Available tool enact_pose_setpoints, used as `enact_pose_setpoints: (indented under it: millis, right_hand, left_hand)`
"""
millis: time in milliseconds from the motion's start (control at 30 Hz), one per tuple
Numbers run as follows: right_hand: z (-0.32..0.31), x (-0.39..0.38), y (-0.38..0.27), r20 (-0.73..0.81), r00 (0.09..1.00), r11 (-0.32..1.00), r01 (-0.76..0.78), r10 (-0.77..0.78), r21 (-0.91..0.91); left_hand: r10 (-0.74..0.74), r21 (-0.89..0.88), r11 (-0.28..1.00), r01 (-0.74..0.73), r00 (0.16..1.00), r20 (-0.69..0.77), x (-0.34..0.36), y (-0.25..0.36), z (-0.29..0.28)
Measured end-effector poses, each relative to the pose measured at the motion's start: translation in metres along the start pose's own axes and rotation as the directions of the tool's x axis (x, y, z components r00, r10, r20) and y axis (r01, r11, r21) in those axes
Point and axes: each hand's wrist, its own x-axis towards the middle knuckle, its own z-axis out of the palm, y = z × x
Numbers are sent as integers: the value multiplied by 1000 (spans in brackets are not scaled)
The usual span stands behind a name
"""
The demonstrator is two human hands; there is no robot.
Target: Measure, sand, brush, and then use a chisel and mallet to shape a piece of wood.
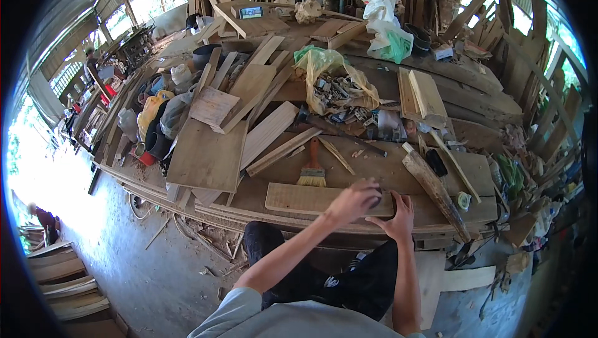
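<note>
A short pale wooden board (305,199) lies flat along the near edge of the bench. My left hand (354,202) is over its right part, fingers curled round a small dark object (375,199) whose kind I cannot make out. At the board's right end, my right hand (398,218) grips the corner, its thumb along the near edge and its fingers at the end. Just behind the board lies a paintbrush (313,166) with a reddish-brown handle and pale bristles.
Several planks and a flat panel (204,156) cover the bench's left side. Farther back sits a plastic bag (339,82) of metal parts. Right of my hands are a rough wooden stick (433,188), a black object (436,162) and a tape roll (463,200).
</note>
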Motion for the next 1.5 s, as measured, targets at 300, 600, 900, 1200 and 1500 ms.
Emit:
enact_pose_setpoints:
  millis: [300,600,900,1200,1500]
  right_hand:
    - [0,-1,1,-53,998,999,45,-46,-19]
    - [2,-4,5,-40,999,1000,3,-3,-9]
    - [-6,-3,-1,8,999,999,-48,48,6]
    - [-6,-5,-2,4,999,999,-54,54,3]
    - [-5,-6,-3,3,999,999,-41,41,6]
  left_hand:
    - [-79,-101,991,87,994,75,18,7,1]
    - [79,-128,991,-47,964,253,-2,2,-28]
    - [-85,-61,993,98,979,188,-71,-6,-112]
    - [-237,82,963,256,953,-190,-112,-29,-161]
    - [-248,83,960,268,950,-191,-114,-29,-169]
